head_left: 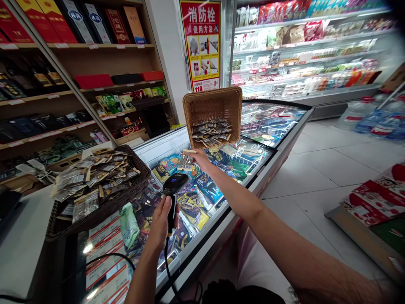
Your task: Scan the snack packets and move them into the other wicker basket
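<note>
My left hand (pixel 162 217) is wrapped round the handle of a black barcode scanner (pixel 175 184), whose cable runs down toward me. In my right hand (pixel 202 159) is a small clear-and-tan snack packet (pixel 186 160), pinched at its edge in front of a tan wicker basket (pixel 211 96). That basket is tilted toward me, with several similar packets (pixel 212 131) at its bottom. To the left, a dark brown wicker basket (pixel 104 207) is heaped with more packets (pixel 95 173). Both hands are above the chest freezer.
Frozen packages (pixel 193 211) fill the chest freezer (pixel 272 169) beneath my hands. Price labels (pixel 106 253) lie at its near left. Shelves of goods (pixel 95 46) stand at left, a lit fridge (pixel 303 50) behind. Boxes (pixel 376 198) and water bottles (pixel 356 114) are on the right.
</note>
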A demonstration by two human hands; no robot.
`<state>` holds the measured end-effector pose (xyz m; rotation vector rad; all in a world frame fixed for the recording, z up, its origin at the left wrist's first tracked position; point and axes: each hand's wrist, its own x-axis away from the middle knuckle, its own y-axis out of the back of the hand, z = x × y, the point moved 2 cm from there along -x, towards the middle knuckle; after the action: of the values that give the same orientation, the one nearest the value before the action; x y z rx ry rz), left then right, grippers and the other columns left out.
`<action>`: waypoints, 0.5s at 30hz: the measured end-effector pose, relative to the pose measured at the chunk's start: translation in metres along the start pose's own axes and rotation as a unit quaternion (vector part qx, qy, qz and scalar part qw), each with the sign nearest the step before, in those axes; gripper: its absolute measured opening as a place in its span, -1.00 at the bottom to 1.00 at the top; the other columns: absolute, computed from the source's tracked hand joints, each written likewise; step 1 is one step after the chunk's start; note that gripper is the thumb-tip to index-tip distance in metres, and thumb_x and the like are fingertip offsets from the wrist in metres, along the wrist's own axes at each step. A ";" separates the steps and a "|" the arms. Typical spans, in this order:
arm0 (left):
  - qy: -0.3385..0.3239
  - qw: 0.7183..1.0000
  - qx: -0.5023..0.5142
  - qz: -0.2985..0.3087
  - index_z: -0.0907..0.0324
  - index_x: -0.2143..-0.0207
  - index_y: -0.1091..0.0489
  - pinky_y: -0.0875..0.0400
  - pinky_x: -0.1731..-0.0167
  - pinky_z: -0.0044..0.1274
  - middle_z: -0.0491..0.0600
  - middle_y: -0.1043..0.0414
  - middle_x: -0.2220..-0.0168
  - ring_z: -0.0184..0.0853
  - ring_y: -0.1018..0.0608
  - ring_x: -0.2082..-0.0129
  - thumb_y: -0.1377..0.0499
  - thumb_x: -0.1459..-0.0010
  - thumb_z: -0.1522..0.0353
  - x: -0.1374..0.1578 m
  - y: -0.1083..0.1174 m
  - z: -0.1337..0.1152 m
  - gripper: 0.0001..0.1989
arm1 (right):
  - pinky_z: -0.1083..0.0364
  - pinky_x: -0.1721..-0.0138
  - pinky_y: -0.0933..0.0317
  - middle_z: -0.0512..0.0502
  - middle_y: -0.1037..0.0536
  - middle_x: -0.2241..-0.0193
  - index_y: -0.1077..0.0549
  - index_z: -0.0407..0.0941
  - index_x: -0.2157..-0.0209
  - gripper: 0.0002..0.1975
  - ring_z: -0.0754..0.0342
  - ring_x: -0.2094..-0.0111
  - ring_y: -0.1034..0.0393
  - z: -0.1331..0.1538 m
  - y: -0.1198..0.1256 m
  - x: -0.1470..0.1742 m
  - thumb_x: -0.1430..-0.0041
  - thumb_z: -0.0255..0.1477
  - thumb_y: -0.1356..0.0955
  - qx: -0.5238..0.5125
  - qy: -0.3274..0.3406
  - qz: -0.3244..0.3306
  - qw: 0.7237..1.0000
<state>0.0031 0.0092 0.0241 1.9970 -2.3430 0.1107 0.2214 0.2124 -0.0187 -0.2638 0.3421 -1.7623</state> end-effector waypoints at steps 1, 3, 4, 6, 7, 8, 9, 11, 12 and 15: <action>-0.001 1.000 -0.001 -0.003 0.14 0.36 -0.30 -0.21 0.71 -0.60 -0.15 -0.44 0.46 -0.51 -0.35 0.71 -0.26 -0.01 -0.23 0.000 0.000 0.000 -0.38 | 0.18 0.49 -0.15 0.04 -0.56 0.49 -0.52 -0.13 0.35 -0.76 0.16 0.49 -0.38 0.001 0.000 0.001 0.11 -0.41 -0.53 0.000 -0.001 -0.001 1.000; -0.002 1.000 -0.007 -0.007 0.14 0.37 -0.30 -0.20 0.71 -0.61 -0.15 -0.44 0.46 -0.52 -0.33 0.71 -0.25 -0.01 -0.24 0.000 0.000 -0.001 -0.37 | 0.18 0.50 -0.14 0.04 -0.55 0.50 -0.52 -0.13 0.35 -0.78 0.16 0.50 -0.37 0.003 0.000 0.003 0.10 -0.41 -0.52 0.000 -0.001 0.002 1.000; -0.002 1.000 -0.009 -0.008 0.14 0.37 -0.30 -0.20 0.71 -0.61 -0.15 -0.44 0.46 -0.53 -0.32 0.72 -0.25 -0.01 -0.25 0.000 -0.001 -0.002 -0.37 | 0.18 0.50 -0.14 0.04 -0.55 0.50 -0.52 -0.13 0.36 -0.79 0.16 0.51 -0.36 0.003 -0.001 0.004 0.09 -0.41 -0.51 0.000 -0.001 0.002 1.000; 0.003 1.000 -0.006 -0.014 0.15 0.39 -0.31 -0.20 0.71 -0.60 -0.14 -0.44 0.47 -0.52 -0.31 0.72 -0.26 0.03 -0.26 -0.001 -0.001 -0.001 -0.35 | 0.18 0.50 -0.15 0.05 -0.54 0.51 -0.51 -0.13 0.37 -0.80 0.17 0.51 -0.35 0.004 -0.002 0.004 0.10 -0.42 -0.51 0.002 -0.003 -0.006 1.000; 0.008 1.000 -0.001 -0.021 0.15 0.39 -0.32 -0.20 0.72 -0.60 -0.13 -0.44 0.48 -0.51 -0.31 0.72 -0.28 0.07 -0.27 -0.002 0.000 0.000 -0.34 | 0.18 0.49 -0.17 0.05 -0.53 0.51 -0.51 -0.13 0.38 -0.81 0.17 0.51 -0.35 0.004 -0.003 0.004 0.10 -0.43 -0.50 0.001 -0.007 -0.017 1.000; 0.014 0.999 0.006 -0.030 0.16 0.39 -0.34 -0.20 0.73 -0.60 -0.13 -0.44 0.49 -0.50 -0.31 0.72 -0.30 0.11 -0.27 -0.003 0.000 0.002 -0.32 | 0.18 0.48 -0.19 0.06 -0.52 0.51 -0.50 -0.13 0.38 -0.81 0.17 0.51 -0.35 0.004 -0.003 0.003 0.10 -0.44 -0.50 -0.003 -0.013 -0.038 0.999; 0.021 0.999 0.014 -0.045 0.16 0.39 -0.36 -0.18 0.74 -0.60 -0.13 -0.43 0.51 -0.49 -0.31 0.73 -0.33 0.17 -0.28 -0.003 0.001 0.004 -0.30 | 0.18 0.47 -0.21 0.07 -0.51 0.51 -0.49 -0.12 0.38 -0.81 0.16 0.50 -0.36 0.005 -0.002 0.000 0.10 -0.44 -0.49 -0.011 -0.020 -0.063 0.998; 0.026 0.997 0.025 -0.074 0.17 0.36 -0.40 -0.18 0.75 -0.60 -0.13 -0.43 0.54 -0.48 -0.30 0.73 -0.35 0.19 -0.26 -0.005 0.004 0.006 -0.30 | 0.18 0.48 -0.24 0.06 -0.51 0.49 -0.46 -0.10 0.35 -0.80 0.15 0.49 -0.36 0.006 0.004 -0.007 0.08 -0.46 -0.48 -0.041 -0.033 -0.126 0.991; 0.018 0.997 0.025 -0.073 0.16 0.36 -0.41 -0.19 0.74 -0.61 -0.15 -0.40 0.57 -0.47 -0.30 0.72 -0.35 0.11 -0.23 -0.006 0.005 0.007 -0.35 | 0.17 0.48 -0.27 0.04 -0.51 0.48 -0.45 -0.08 0.33 -0.79 0.13 0.49 -0.37 0.009 0.009 -0.012 0.07 -0.47 -0.46 -0.059 -0.037 -0.157 0.985; 0.024 0.997 0.025 -0.071 0.15 0.39 -0.41 -0.19 0.73 -0.61 -0.16 -0.36 0.60 -0.46 -0.30 0.72 -0.33 0.09 -0.23 -0.005 0.008 0.005 -0.37 | 0.11 0.44 -0.36 -0.04 -0.52 0.42 -0.41 -0.06 0.28 -0.79 0.09 0.49 -0.38 0.029 0.033 -0.031 0.00 -0.53 -0.41 -0.101 -0.032 -0.250 0.962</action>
<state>-0.0043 0.0150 0.0184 2.1504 -2.1843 0.2092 0.2686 0.2337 -0.0037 -0.5934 0.4353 -2.2107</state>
